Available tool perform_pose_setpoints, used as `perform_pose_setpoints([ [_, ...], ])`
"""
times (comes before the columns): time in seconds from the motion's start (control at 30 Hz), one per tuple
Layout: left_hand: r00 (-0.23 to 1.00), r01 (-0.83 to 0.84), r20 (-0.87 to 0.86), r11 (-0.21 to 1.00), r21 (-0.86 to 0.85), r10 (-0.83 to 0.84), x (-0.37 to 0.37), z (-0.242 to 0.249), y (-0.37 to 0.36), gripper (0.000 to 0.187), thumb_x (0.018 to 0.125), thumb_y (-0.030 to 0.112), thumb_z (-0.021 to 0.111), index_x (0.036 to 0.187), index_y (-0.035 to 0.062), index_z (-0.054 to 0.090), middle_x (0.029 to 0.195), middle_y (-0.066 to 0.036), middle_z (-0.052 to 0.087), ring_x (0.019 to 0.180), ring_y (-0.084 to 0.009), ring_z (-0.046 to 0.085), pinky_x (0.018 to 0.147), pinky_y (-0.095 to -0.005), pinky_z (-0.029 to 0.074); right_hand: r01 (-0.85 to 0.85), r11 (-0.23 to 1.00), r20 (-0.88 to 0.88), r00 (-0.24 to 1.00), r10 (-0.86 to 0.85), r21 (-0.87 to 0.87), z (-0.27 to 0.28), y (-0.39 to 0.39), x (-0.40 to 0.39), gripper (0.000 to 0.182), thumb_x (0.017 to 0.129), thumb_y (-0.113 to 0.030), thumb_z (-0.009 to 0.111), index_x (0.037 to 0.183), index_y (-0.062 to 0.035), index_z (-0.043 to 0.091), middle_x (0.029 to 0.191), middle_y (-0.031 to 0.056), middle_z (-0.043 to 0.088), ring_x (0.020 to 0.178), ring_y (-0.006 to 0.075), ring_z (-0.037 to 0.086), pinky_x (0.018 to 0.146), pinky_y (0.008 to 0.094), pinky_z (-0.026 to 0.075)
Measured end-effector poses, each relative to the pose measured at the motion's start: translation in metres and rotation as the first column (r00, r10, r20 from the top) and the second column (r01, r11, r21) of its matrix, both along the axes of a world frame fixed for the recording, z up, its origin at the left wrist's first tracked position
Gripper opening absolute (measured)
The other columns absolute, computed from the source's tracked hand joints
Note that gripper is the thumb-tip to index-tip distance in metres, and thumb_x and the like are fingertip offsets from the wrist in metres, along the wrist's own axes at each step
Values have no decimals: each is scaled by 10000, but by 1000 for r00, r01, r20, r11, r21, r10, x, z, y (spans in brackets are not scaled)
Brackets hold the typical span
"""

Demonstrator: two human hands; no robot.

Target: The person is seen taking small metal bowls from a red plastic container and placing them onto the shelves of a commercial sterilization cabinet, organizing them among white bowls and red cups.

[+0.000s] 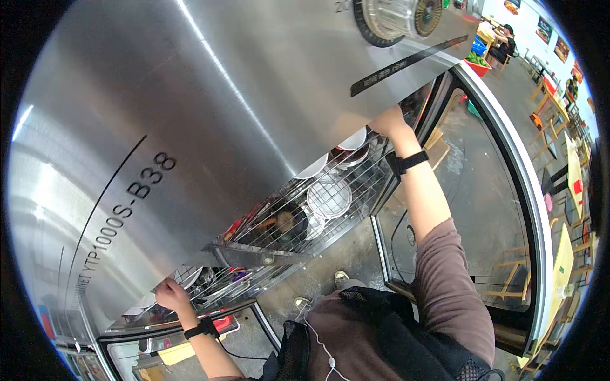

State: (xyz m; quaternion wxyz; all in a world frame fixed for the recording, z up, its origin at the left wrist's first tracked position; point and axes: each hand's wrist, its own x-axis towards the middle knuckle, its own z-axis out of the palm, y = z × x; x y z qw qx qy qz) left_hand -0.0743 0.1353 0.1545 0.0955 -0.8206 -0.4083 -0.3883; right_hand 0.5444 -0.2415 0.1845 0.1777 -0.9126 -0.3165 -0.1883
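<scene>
I stand before a stainless steel cabinet [210, 127] with both glass doors swung out. My right hand [389, 122] reaches into the upper right of the opening, next to stacked white bowls [353, 140]; the panel edge hides its fingers. At the lower left, my left hand [170, 294] is closed at the opening, close to some white dishes [189, 277]. Whatever it grips, if anything, is too small to make out. Between the hands, wire racks [362, 184] hold a round white-rimmed dish [329, 198] and a dark pot-like container [286, 223].
The right glass door [483, 209] stands wide beside my right arm, and the left door [184, 346] lies below my left arm. A knob [429, 16] juts from the panel. Tables [562, 257], chairs [549, 143] and a seated person [506, 44] are off to the right.
</scene>
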Motion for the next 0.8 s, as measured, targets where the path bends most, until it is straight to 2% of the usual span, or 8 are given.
perform_pose_setpoints([
  [0.23,999,-4,54,997,77,0,0,-9,5,230,893,203,555,733,39,568,705,-230,620,650,-484,619,569,-554,448,70,991,-16,998,-69,115,29,-17,-58,253,890,-264,656,1047,-144,815,1032,212,746,984,400,723,870,498,586],
  [0.3,1000,5,1,1000,23,-5,1,3,-4,164,844,171,567,721,62,585,681,-217,607,650,-467,623,565,-547,455,151,956,-29,989,-148,251,24,-22,-70,232,861,-151,686,1048,-79,802,1049,200,756,1012,394,725,889,471,581],
  [0.37,999,34,-8,998,48,-33,1,2,-3,150,828,166,573,713,71,591,672,-202,607,638,-457,618,564,-541,461,2,858,212,969,-129,514,29,-17,-107,193,827,-35,681,1002,-39,760,1060,172,759,992,373,730,880,433,587],
  [0.43,999,52,-1,996,72,-52,4,6,-6,160,835,154,572,700,69,585,678,-191,617,628,-438,622,555,-525,467,-171,782,229,973,37,599,30,1,-160,181,817,-7,689,979,-44,760,1009,156,762,949,347,738,852,412,596],
  [0.5,994,106,31,993,56,-108,4,10,-8,170,844,142,576,692,67,583,685,-178,628,622,-421,628,549,-515,471,-511,726,365,854,370,461,42,29,-214,213,811,27,686,994,-50,762,1013,140,762,941,329,742,821,407,600],
  [0.6,991,125,28,989,76,-127,3,9,-6,158,838,126,599,688,76,603,675,-168,633,608,-405,632,541,-501,474,-660,638,78,717,693,398,69,85,-290,210,839,16,673,1011,-66,760,1031,149,758,945,370,730,831,428,594],
  [0.73,981,193,26,981,9,-193,0,12,-7,138,831,122,610,703,72,622,690,-162,648,614,-399,642,541,-495,484,-683,715,-138,702,699,150,55,137,-314,167,866,-62,675,1006,-76,767,1046,188,747,969,423,702,845,487,568],
  [0.8,977,212,37,977,-6,-211,-1,14,-9,130,831,118,611,710,70,623,699,-158,653,616,-396,642,545,-492,487,-603,797,-277,771,573,-29,65,150,-320,169,864,-77,673,1002,-63,770,1037,210,739,969,435,698,842,510,556],
])
